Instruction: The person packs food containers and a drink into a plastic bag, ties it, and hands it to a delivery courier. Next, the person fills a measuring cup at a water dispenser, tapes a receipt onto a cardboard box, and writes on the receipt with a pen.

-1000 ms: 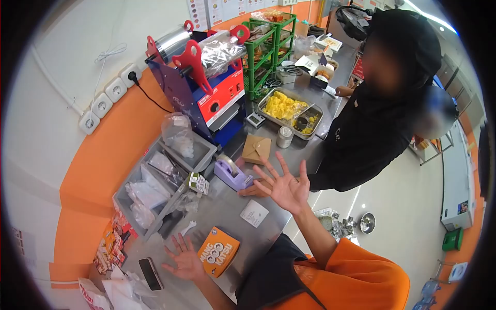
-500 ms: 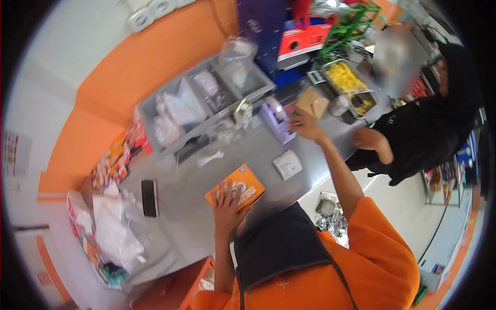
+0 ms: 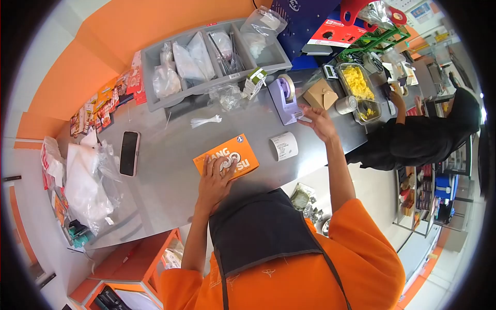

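On the steel table lies an orange printed box [image 3: 243, 150]. My left hand [image 3: 214, 178] rests flat on its top with the fingers spread. At the cutting end of the purple tape dispenser [image 3: 281, 101] is my right hand [image 3: 318, 124], thumb and fingers bent toward the blade; whether tape is between them is too small to tell. A printed receipt [image 3: 284, 146] lies between my hands. Behind my right hand stand a brown cardboard box [image 3: 321, 95] and a silver can [image 3: 346, 105].
A grey divided bin [image 3: 235, 77] with plastic bags stands at the back. A phone [image 3: 129, 153] and plastic bags [image 3: 88, 181] lie at the left. On the right are a tray of yellow food [image 3: 358, 82] and a person in black [image 3: 408, 142].
From raised and spread, my left hand has come down onto the orange box and my right hand has reached the tape dispenser. The view has turned. The person in black has moved farther away.
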Tool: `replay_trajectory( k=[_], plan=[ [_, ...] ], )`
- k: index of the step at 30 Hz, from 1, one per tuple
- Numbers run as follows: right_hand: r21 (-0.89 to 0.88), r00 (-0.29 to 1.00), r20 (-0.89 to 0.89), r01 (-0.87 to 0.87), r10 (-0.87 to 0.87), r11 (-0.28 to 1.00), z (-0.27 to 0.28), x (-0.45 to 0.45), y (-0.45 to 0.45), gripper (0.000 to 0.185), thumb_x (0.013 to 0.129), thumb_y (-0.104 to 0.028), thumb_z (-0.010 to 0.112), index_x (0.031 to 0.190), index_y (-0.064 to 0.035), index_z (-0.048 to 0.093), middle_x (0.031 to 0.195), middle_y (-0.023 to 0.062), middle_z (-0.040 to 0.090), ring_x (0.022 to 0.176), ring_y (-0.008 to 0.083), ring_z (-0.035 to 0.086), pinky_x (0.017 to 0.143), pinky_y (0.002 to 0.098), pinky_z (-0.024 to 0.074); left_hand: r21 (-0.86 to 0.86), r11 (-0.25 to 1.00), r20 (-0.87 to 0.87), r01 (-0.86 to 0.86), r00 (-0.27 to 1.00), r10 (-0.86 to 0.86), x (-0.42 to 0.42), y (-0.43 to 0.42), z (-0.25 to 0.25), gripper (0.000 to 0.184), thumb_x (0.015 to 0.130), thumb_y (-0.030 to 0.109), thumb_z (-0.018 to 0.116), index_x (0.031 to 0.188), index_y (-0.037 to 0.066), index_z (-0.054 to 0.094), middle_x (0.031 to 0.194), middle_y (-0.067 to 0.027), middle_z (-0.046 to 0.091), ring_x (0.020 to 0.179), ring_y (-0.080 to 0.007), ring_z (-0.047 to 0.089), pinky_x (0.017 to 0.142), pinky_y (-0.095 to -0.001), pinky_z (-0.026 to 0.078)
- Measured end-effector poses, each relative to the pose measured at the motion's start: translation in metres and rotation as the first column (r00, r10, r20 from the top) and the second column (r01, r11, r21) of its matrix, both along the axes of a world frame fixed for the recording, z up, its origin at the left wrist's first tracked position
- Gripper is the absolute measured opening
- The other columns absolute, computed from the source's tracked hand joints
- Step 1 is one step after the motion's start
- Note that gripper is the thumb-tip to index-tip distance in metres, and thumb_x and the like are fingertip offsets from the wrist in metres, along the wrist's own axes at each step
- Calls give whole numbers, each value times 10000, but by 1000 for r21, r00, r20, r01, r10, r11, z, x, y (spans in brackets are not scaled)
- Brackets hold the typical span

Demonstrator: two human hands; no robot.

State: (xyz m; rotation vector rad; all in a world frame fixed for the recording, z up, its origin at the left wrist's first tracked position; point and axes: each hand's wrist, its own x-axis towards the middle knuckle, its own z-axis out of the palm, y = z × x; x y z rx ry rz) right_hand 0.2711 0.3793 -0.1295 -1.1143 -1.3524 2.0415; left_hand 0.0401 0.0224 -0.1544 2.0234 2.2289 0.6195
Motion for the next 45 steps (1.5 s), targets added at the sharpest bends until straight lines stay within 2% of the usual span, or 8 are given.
replay_trajectory(
  k=[6,12,14,17,24,34,39,45],
  plan=[
    [13,984,-176,-14,16,1000,-28,16,-21,166,939,-91,662,939,73,686,1420,98,470,1161,180,573,1079,362,444,-30,999,-50,21,998,-23,0,-3,-1,606,825,317,713,1385,140,558,1228,-89,562,1165,-285,507,1166,-564,250],
    [465,907,404,-316,119,827,-70,34,0,294,835,-192,652,958,66,720,1053,79,668,988,183,628,959,296,476,121,991,4,54,998,-55,-3,-3,-1,382,841,247,665,1171,53,656,1222,-96,582,1187,-286,531,1147,-575,245],
    [308,964,256,-15,-68,951,-70,46,-2,487,869,-201,652,1258,91,620,1244,156,638,1127,219,605,1001,302,460,135,989,37,60,997,-66,-6,-7,-7,450,850,227,591,1257,41,632,1229,-110,595,1232,-285,521,1167,-590,234],
    [633,949,234,15,-210,774,-46,81,-1,234,936,-119,617,1101,37,672,1095,96,671,1047,178,614,939,302,485,238,970,23,-47,999,43,11,-14,-17,410,852,203,602,1229,49,647,1211,-105,614,1222,-276,536,1164,-523,306],
    [381,877,339,-460,341,802,42,-72,-207,135,959,-72,636,1036,31,677,805,29,638,753,102,593,713,261,492,381,918,111,-107,991,69,16,-23,-24,330,789,107,700,1110,43,660,1153,-96,657,1161,-268,600,1122,-444,421],
    [241,934,300,-273,196,932,16,-94,-249,596,884,-98,735,1315,-9,333,776,135,676,616,149,647,515,272,506,393,911,205,-128,977,49,20,-13,-26,304,768,63,709,1067,33,666,1110,-97,682,1104,-263,640,1058,-436,476],
    [487,934,312,-317,177,814,-33,-73,-248,513,893,-76,716,1223,9,332,887,162,652,630,168,657,540,268,541,408,908,186,-92,982,16,15,-21,-19,297,738,87,678,1031,40,669,1052,-92,660,1090,-266,630,1029,-437,492],
    [147,972,210,-135,103,980,-12,-87,-264,466,913,-65,685,1214,21,340,956,151,648,759,161,671,573,240,546,384,921,104,-69,994,32,15,-28,-29,270,767,139,655,1023,63,692,1091,-91,650,1119,-280,615,1065,-457,459]
  ],
)
